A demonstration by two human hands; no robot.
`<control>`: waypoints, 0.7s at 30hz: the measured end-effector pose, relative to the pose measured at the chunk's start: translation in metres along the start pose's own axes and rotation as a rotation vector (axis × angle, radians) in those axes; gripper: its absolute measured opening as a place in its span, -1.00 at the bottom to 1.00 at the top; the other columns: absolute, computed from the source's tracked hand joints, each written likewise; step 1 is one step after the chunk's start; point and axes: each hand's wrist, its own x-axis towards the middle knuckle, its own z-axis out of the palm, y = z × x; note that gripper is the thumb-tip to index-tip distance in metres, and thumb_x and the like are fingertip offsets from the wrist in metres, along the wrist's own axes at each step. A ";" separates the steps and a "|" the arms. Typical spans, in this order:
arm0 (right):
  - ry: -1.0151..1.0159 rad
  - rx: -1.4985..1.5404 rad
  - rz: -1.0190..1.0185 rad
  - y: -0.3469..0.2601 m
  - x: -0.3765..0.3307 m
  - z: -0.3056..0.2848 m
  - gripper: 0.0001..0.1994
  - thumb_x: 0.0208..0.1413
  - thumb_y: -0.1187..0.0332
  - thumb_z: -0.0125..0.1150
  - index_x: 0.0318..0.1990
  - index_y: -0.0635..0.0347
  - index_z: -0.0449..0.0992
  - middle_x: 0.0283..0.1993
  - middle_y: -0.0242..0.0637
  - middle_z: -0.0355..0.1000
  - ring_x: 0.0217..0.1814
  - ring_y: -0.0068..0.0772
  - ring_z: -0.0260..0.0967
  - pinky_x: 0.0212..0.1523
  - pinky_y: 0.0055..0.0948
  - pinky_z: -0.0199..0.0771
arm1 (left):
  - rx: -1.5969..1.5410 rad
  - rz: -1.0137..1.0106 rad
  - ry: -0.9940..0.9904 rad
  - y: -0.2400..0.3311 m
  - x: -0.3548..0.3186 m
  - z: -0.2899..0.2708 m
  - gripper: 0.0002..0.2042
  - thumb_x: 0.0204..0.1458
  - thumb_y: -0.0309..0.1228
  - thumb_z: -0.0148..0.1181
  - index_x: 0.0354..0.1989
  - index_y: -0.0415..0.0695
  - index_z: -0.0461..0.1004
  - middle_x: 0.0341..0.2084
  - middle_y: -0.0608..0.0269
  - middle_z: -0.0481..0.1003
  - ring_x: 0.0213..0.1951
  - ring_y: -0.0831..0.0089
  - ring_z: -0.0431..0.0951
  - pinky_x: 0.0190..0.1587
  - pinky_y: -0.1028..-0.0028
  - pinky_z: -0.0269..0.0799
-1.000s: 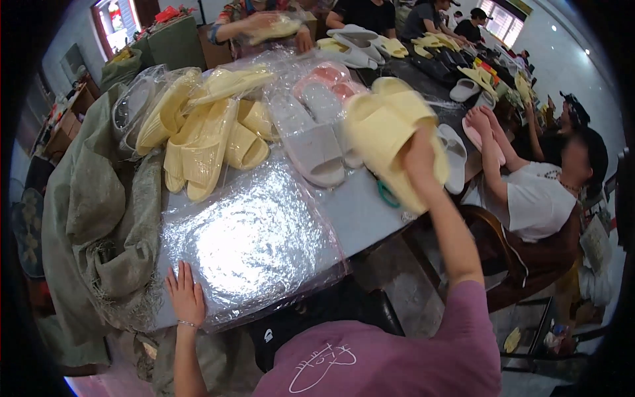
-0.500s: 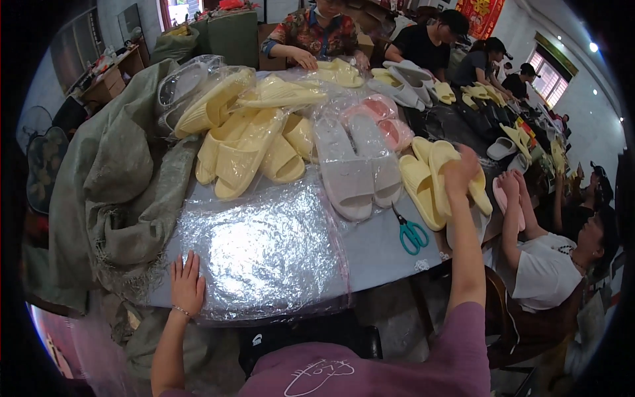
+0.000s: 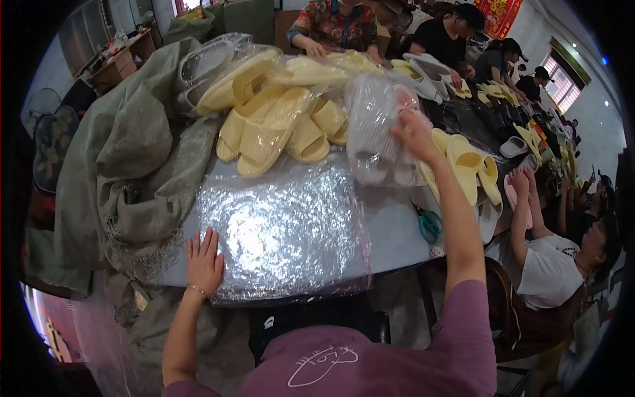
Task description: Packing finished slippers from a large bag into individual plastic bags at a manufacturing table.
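My left hand (image 3: pixel 206 263) lies flat, fingers stretched, on the left edge of a stack of clear plastic bags (image 3: pixel 291 231) on the grey table. My right hand (image 3: pixel 415 135) grips the right side of a pair of pale grey slippers (image 3: pixel 374 132) in a clear bag; my fingertips are partly hidden. Pink slippers (image 3: pixel 405 99) show just behind, under plastic. Loose yellow slippers (image 3: pixel 464 165) lie to the right of my wrist. Bagged yellow slippers (image 3: pixel 271 135) are heaped behind the bag stack. Teal-handled scissors (image 3: pixel 429 226) rest near the table's front edge.
A rumpled green-grey sack cloth (image 3: pixel 132 145) covers the table's left side. Across the table sits a person in a floral shirt (image 3: pixel 338 30). At the right, a person in a white shirt (image 3: pixel 552 271) holds a pink slipper (image 3: pixel 511 193). More slippers line the far table.
My right hand has left the loose yellow slippers and moved left onto the bagged grey pair, which now sits turned and tilted. My left hand stays on the bags; the whole view has shifted.
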 end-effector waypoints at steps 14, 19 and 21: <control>-0.221 0.843 0.738 -0.223 -0.043 0.048 -0.70 0.14 0.13 0.11 -0.17 0.20 0.45 -0.22 -0.40 0.43 -0.21 -0.61 0.29 -0.25 -0.57 0.33 | 0.031 -0.035 0.033 0.002 0.001 0.011 -0.46 0.10 -0.26 -0.12 0.29 -0.07 0.07 0.33 0.24 -0.04 0.34 0.00 -0.14 0.30 -0.03 -0.30; -0.020 0.561 0.403 -0.173 -0.067 0.024 -0.74 0.21 0.21 -0.01 -0.19 0.20 0.48 -0.26 -0.38 0.43 -0.20 -0.58 0.34 -0.24 -0.58 0.33 | 0.036 -0.010 0.022 -0.004 -0.003 0.013 -0.40 -0.07 -0.40 -0.03 0.25 -0.09 0.13 0.35 0.25 -0.10 0.33 -0.03 -0.13 0.30 -0.04 -0.28; -0.146 0.512 0.530 -0.139 -0.090 0.008 -0.72 0.21 0.19 0.00 -0.20 0.22 0.49 -0.30 -0.39 0.43 -0.23 -0.60 0.35 -0.26 -0.61 0.31 | 0.055 -0.026 0.025 0.001 0.000 0.008 -0.41 -0.08 -0.40 -0.02 0.24 -0.10 0.14 0.34 0.25 -0.09 0.33 -0.03 -0.12 0.30 -0.04 -0.27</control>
